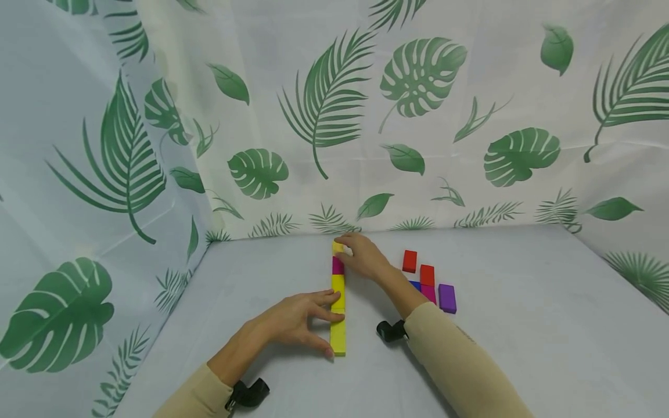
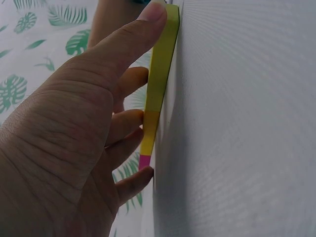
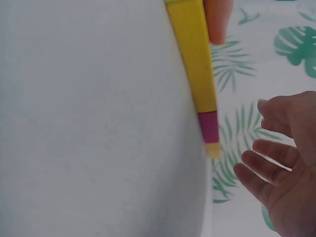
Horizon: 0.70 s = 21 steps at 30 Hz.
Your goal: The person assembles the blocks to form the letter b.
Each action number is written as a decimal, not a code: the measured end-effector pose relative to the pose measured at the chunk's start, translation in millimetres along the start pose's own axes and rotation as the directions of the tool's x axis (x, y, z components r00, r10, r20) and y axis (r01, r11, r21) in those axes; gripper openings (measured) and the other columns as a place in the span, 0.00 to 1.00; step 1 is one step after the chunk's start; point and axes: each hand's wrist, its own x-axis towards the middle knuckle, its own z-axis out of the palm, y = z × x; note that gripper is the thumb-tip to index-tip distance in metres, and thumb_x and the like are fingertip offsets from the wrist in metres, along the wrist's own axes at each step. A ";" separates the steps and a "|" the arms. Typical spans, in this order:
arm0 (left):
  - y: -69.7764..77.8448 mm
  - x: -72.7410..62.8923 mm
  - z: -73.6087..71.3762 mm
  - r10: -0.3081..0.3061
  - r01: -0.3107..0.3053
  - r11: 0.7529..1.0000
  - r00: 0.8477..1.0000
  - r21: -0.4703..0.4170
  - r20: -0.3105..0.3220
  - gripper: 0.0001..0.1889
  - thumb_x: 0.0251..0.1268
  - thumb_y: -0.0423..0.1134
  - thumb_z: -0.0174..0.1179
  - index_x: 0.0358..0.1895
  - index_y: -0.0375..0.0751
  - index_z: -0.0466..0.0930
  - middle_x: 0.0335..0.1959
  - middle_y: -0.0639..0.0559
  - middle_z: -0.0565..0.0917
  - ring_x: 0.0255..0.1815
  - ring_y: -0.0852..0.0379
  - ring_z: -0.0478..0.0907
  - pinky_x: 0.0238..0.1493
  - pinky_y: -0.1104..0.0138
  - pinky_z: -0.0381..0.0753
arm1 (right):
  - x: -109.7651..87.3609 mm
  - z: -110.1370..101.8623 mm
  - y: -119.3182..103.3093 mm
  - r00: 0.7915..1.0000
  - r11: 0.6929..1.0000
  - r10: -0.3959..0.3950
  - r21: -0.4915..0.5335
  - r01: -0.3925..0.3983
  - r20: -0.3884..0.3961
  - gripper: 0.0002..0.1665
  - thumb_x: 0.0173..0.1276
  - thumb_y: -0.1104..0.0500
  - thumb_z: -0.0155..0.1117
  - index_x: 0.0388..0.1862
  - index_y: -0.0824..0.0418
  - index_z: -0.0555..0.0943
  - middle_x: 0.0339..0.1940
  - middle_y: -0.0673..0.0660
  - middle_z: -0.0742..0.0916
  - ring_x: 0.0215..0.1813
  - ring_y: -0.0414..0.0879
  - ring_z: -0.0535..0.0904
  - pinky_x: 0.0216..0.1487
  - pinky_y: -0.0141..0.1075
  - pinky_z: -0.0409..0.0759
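A straight row of rectangular blocks runs away from me over the white table. Nearest is a yellow-green block (image 1: 338, 338), followed by a yellow block (image 1: 340, 284), a magenta block (image 1: 338, 266) and a pale yellow block (image 3: 213, 150) at the far end. My left hand (image 1: 299, 316) lies along the row's left side, fingers spread and reaching to the blocks, thumb by the near end. Over the far end hovers my right hand (image 1: 362, 255), its thumb and fingers apart. In the right wrist view no block lies between those fingers (image 3: 254, 180).
Right of the row, partly behind my right forearm, lie two red blocks (image 1: 410, 261), a blue block (image 1: 415, 285), a magenta block (image 1: 428, 293) and a purple block (image 1: 447, 298). A leaf-patterned cloth (image 1: 334, 133) hangs along the table's back and left side.
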 end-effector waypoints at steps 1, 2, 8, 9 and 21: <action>0.4 0.0 0.1 -0.001 0.001 1.000 1.000 0.000 0.002 0.38 0.50 0.70 0.74 0.67 0.64 0.82 0.81 0.57 0.66 0.84 0.57 0.58 0.81 0.51 0.64 | -3.3 -1.6 -1.3 1.000 1.000 0.000 0.007 0.000 -0.004 0.27 0.77 0.52 0.64 0.72 0.57 0.78 0.73 0.60 0.79 0.72 0.58 0.76 0.71 0.55 0.78; 0.8 -0.1 0.2 -0.002 0.002 1.000 1.000 -0.002 0.002 0.38 0.50 0.70 0.74 0.67 0.64 0.82 0.81 0.57 0.67 0.84 0.57 0.58 0.81 0.51 0.64 | -6.5 -3.3 -2.6 1.000 1.000 -0.002 0.009 0.002 -0.007 0.27 0.77 0.52 0.64 0.73 0.56 0.78 0.73 0.60 0.79 0.72 0.58 0.77 0.71 0.55 0.78; 1.4 -0.2 0.3 -0.013 0.013 1.000 1.000 0.002 -0.004 0.38 0.49 0.70 0.75 0.67 0.65 0.82 0.81 0.58 0.67 0.84 0.59 0.58 0.80 0.51 0.65 | -17.1 -14.7 -7.4 0.999 0.999 -0.021 0.030 0.022 -0.032 0.37 0.76 0.49 0.66 0.80 0.52 0.69 0.74 0.58 0.79 0.69 0.57 0.78 0.67 0.54 0.81; 1.1 -0.2 0.2 -0.012 0.012 1.000 1.000 0.003 -0.004 0.38 0.49 0.70 0.75 0.67 0.65 0.82 0.81 0.58 0.67 0.84 0.59 0.58 0.80 0.51 0.65 | -18.1 -16.6 -7.6 0.999 0.999 -0.022 0.037 0.024 -0.038 0.40 0.75 0.49 0.67 0.82 0.51 0.66 0.74 0.58 0.79 0.69 0.57 0.79 0.65 0.54 0.83; 1.4 -0.3 0.5 -0.020 0.020 1.000 1.000 -0.003 0.002 0.39 0.49 0.70 0.75 0.67 0.66 0.81 0.81 0.58 0.67 0.84 0.59 0.58 0.80 0.51 0.65 | -46.6 -43.2 2.0 0.997 0.997 -0.069 -0.030 0.068 -0.026 0.46 0.72 0.50 0.71 0.84 0.47 0.61 0.76 0.60 0.76 0.73 0.58 0.74 0.65 0.58 0.81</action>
